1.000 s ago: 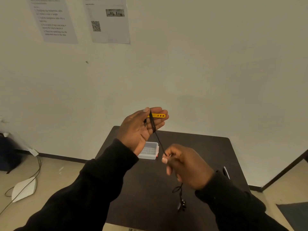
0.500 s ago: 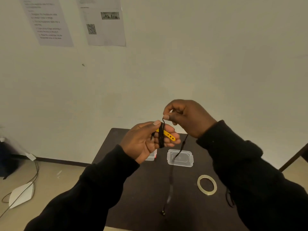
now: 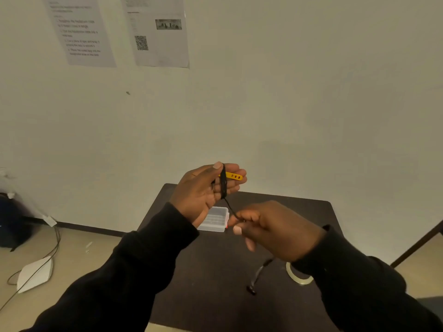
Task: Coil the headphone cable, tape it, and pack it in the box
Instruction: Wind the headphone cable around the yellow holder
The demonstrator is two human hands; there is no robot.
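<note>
My left hand (image 3: pixel 203 188) is raised above the far edge of the table, fingers flat together. The black headphone cable (image 3: pixel 223 182) is wound in several turns around those fingers, with a yellow strap (image 3: pixel 233 176) lying across them. A short strand runs down to my right hand (image 3: pixel 271 228), which pinches it below and to the right. The cable's loose tail and plug (image 3: pixel 251 289) hang below my right hand over the table. A clear plastic box (image 3: pixel 214 220) sits on the table behind my left wrist. A roll of clear tape (image 3: pixel 298 276) lies partly hidden by my right sleeve.
The dark table (image 3: pixel 211 283) stands against a pale wall with two printed sheets (image 3: pixel 158 32) pinned up. On the floor at left lie a white object (image 3: pixel 36 274) with trailing wires and a dark bag (image 3: pixel 12 219).
My right hand has come down from above my left fingers to below them, carrying the cable around for another turn. The box's lid is now hidden behind my right hand.
</note>
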